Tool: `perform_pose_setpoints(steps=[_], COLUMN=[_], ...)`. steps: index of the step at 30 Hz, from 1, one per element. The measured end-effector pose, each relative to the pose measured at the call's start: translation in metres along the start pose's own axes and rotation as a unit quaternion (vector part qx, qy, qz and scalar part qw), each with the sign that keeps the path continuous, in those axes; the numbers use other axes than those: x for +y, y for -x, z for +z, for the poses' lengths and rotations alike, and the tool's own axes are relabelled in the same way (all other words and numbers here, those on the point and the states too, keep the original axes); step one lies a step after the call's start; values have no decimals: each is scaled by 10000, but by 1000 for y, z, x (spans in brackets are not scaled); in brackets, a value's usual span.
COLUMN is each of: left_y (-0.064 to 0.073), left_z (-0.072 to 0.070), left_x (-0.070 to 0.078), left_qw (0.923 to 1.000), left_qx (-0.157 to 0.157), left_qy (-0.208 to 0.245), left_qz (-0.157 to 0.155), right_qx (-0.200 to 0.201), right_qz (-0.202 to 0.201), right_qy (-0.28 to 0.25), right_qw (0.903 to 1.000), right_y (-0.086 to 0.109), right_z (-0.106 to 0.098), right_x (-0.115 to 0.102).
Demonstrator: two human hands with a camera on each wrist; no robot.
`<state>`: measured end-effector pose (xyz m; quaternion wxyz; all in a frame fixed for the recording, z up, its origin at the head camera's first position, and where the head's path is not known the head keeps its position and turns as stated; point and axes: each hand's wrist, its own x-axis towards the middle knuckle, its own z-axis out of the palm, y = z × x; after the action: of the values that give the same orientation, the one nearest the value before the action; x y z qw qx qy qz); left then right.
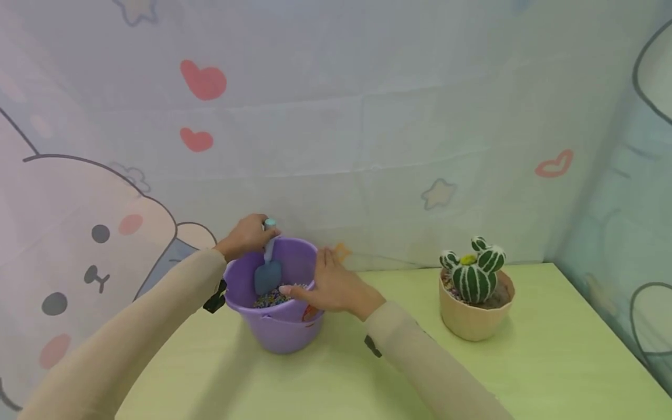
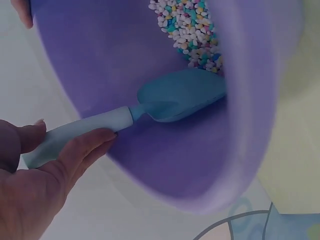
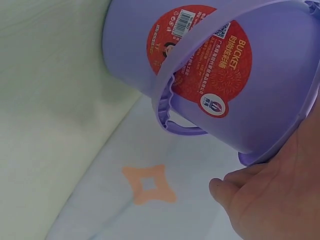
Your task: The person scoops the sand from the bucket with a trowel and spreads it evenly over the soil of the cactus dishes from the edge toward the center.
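Observation:
In the head view a purple bucket (image 1: 286, 332) stands on the table, with small multicoloured pebbles (image 2: 187, 27) inside. My left hand (image 1: 248, 236) grips the pale handle of a blue trowel (image 2: 182, 92) over the far left rim. The trowel's blade points down inside the bucket, its tip close by the pebbles. At the right side, my right hand (image 1: 338, 286) holds the bucket's rim, thumb over the inside and fingers along the outside. Its thumb is hidden in the right wrist view. The bucket's handle (image 3: 162, 100) hangs down beside a red label (image 3: 220, 70).
A cactus (image 1: 474, 280) sits in a peach-coloured pot (image 1: 472, 324) to the right of the bucket, on the pale green table (image 1: 551, 350). Behind the table hangs a printed cloth (image 1: 388, 140) with hearts and stars, close by the bucket's far side.

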<state>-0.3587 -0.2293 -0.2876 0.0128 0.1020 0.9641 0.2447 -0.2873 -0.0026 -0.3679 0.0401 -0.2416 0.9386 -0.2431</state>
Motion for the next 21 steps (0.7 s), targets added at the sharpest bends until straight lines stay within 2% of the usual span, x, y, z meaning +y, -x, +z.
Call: perform_pose_setpoints(steps=[7,11,16,21], left_y=[-3,-4,-6,-5], left_z=[9,15,23,28], left_x=[-8,-10,-7,-1], left_qw=[9993,9989,9981,9943], left_qx=[-315,-350,-370,-560], left_qy=[167,248,281,691], left_qz=[-112,-182,-405,-583], right_qx=[-23,-64,-82,-92], right_qz=[-74,-74,-79,-56], right_qy=[-83,-23,-59,-92], right_qw=[9999,9999,9999,9999], right_y=[-1,0,3,2], right_z=[2,2,-2,-5], right_x=[-1,-1,0,1])
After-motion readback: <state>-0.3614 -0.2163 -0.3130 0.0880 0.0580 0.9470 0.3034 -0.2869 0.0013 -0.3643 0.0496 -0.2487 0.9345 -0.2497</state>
